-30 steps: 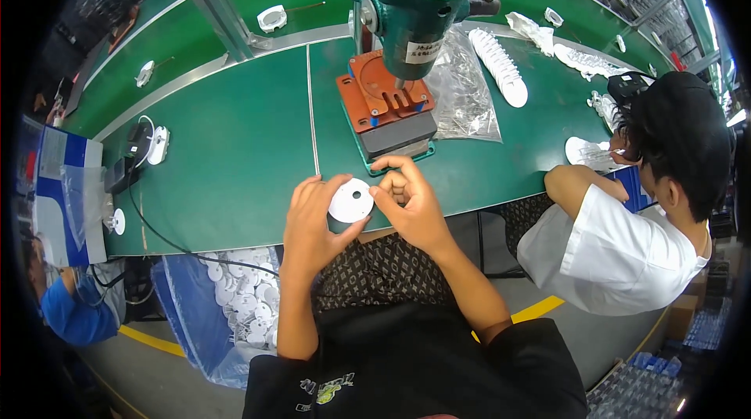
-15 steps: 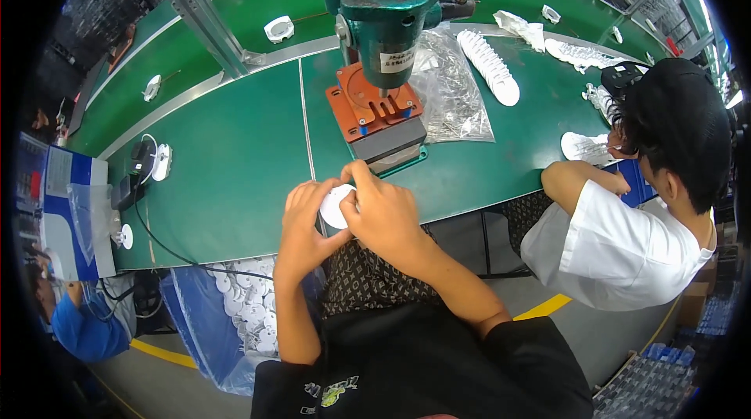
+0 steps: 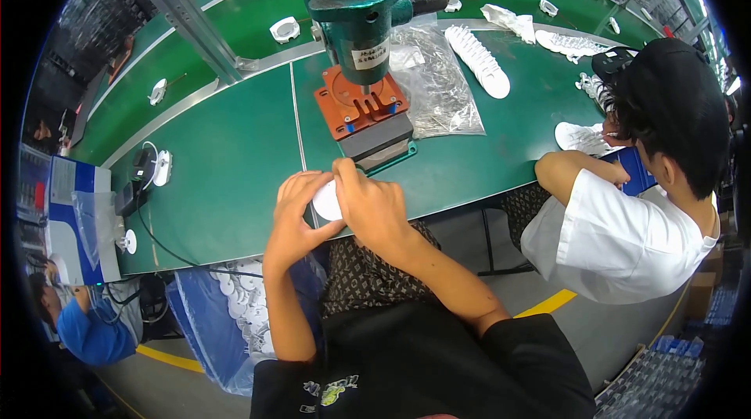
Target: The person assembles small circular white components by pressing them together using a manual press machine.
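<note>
Between my two hands is a round white plastic disc, held just above the table's near edge. My left hand grips it from the left, fingers curled over the far side and thumb below. My right hand closes on its right side, with bent fingers hiding part of the rim. Just beyond my hands stands a bench press with a teal head. Under its ram sits an orange fixture plate on a dark block, with nothing seen on the plate.
Right of the press lie a clear bag of thin metal pins and a row of stacked white discs. A co-worker sits at right. A blue-lined bin of white discs stands below the edge; a black cable crosses at left.
My view has shifted slightly, so the press and table appear further left. The disc stays between both hands, and my right fingers now cover more of its right side.
</note>
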The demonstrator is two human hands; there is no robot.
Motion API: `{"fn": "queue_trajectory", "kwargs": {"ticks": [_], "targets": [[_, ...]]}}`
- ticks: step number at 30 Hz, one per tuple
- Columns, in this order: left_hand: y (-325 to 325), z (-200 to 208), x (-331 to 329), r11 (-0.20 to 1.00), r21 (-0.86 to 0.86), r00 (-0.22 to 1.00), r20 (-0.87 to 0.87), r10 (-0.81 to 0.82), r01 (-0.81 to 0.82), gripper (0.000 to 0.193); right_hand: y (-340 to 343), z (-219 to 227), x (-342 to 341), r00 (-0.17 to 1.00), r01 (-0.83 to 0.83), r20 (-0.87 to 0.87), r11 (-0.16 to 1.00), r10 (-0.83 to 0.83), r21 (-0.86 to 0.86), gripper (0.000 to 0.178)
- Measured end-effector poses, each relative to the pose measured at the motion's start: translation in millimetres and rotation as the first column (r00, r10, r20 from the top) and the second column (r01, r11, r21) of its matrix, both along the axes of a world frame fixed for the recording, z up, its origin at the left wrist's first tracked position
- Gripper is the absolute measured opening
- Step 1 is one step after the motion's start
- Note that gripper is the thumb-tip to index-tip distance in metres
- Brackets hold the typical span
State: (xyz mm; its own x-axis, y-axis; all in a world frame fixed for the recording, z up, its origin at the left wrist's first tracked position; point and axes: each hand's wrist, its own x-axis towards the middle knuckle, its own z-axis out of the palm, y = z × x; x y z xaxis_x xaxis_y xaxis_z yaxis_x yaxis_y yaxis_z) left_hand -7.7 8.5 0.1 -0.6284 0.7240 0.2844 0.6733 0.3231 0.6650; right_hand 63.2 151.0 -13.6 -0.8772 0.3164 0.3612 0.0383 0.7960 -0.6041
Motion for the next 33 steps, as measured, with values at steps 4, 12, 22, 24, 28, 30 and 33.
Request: {"fn": "queue_trajectory", "kwargs": {"ticks": [4,12,22,24,28,30,33], "targets": [[-1,1,0,1.0,-0.01,1.0,-0.007,0.002,-0.002,0.061,4,-7,1,0.969,-0.121,-0.228,0.985,0.091,-0.124,0.038],[-16,0,-1,0.999,-0.038,0.999,0.042,0.005,-0.004,0.06,60,6,36,0.987,-0.151,-0.014,0.886,0.162,-0.438,0.042],[19,-7,37,0.886,0.13,0.888,-0.067,0.455,-0.445,0.034,78,-3,38,0.997,-0.035,-0.081,0.796,-0.017,-0.604,0.007],[15,-8,31,0.884,0.126,0.876,-0.127,0.465,-0.45,0.023,77,-3,39,0.995,-0.032,-0.098,0.811,-0.031,-0.585,0.006],[18,11,27,0.848,0.277,0.886,0.025,0.463,-0.451,0.02,80,-3,41,0.995,-0.057,-0.104,0.812,-0.005,-0.581,0.007],[30,18,26,0.853,0.344,0.887,-0.102,0.45,-0.393,0.022,81,-4,42,0.995,-0.048,-0.1,0.814,-0.012,-0.579,0.007],[56,37,19,0.957,0.276,0.892,-0.406,0.2,-0.089,0.026,79,-2,43,0.995,-0.008,-0.09,0.82,-0.053,-0.572,0.006]]}}
